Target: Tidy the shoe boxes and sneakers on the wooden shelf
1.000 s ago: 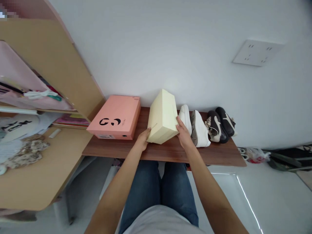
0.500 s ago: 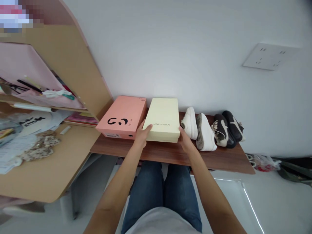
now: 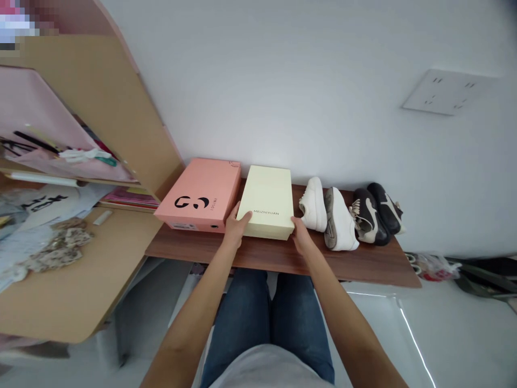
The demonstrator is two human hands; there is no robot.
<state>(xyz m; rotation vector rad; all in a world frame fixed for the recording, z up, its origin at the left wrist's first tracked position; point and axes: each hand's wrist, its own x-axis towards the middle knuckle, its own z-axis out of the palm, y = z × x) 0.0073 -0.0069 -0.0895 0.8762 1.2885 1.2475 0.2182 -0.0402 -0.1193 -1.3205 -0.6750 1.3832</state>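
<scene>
Cream shoebox (image 3: 265,202), probably light and stiff, best held by its sides, clasped between left grip (image 3: 235,229) and right grip (image 3: 301,237), fingers spread around the front corners.

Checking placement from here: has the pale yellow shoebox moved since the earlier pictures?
Yes: the pale yellow shoebox has tipped down from tilted to lying flat on the wooden shelf, beside the pink shoebox.

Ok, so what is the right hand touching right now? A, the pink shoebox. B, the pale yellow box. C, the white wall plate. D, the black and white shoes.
B: the fingers of the right hand rest against the near right end of the pale yellow box.
</scene>
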